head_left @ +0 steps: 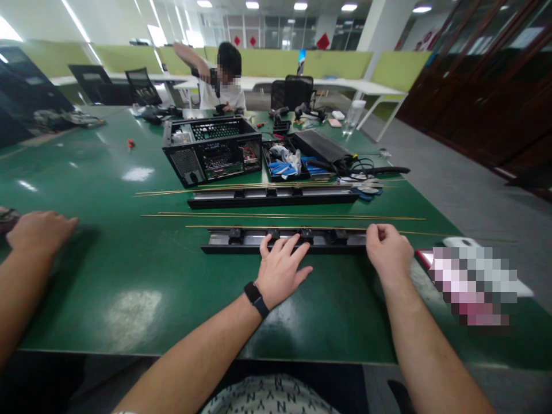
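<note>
A long black rail (241,241) with several small black blocks on top lies across the green table (129,276) in front of me. My left hand (280,270), with a black watch on the wrist, rests on the rail's middle with its fingers spread flat. My right hand (388,250) is curled closed at the rail's right end, pinching the thin brass rod (207,226) that runs along the rail's far edge. More brass rods (276,216) lie just beyond, and a second black rail (271,197) lies behind them.
Another person's hand (41,230) rests on the table at the far left. Further back stand an open black computer case (211,148), a tray of parts (287,164) and cables. A person (224,80) works across the table. A blurred object (474,284) lies at my right.
</note>
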Available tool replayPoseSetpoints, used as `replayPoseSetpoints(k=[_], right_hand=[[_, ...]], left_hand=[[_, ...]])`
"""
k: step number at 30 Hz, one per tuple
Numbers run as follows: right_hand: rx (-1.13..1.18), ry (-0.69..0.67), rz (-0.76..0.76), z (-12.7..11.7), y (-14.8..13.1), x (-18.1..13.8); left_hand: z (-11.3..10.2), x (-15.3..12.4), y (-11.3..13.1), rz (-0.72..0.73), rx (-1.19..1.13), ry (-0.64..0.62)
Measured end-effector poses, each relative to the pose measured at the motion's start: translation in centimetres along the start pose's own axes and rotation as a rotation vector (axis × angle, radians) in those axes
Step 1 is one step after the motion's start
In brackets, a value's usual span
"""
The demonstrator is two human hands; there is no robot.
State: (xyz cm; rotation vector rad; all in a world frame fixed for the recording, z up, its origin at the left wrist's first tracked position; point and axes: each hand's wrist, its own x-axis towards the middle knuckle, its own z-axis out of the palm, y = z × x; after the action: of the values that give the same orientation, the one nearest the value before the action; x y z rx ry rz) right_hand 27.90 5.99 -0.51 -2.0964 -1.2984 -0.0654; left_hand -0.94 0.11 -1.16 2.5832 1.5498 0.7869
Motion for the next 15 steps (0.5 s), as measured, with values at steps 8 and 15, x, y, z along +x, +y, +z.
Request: replayPoseSetpoints(k=[8,15], right_hand=[[0.032,-0.03,0.027,0.12,-0.09,-0.16],[0.042,-0.043,0.0,0.34,-0.06,-0.23]], left_hand=[[-0.07,0.02,0.11,0.007,-0.002,-0.008],[-0.04,-0.03,0.06,0.005,0.004,0.002]])
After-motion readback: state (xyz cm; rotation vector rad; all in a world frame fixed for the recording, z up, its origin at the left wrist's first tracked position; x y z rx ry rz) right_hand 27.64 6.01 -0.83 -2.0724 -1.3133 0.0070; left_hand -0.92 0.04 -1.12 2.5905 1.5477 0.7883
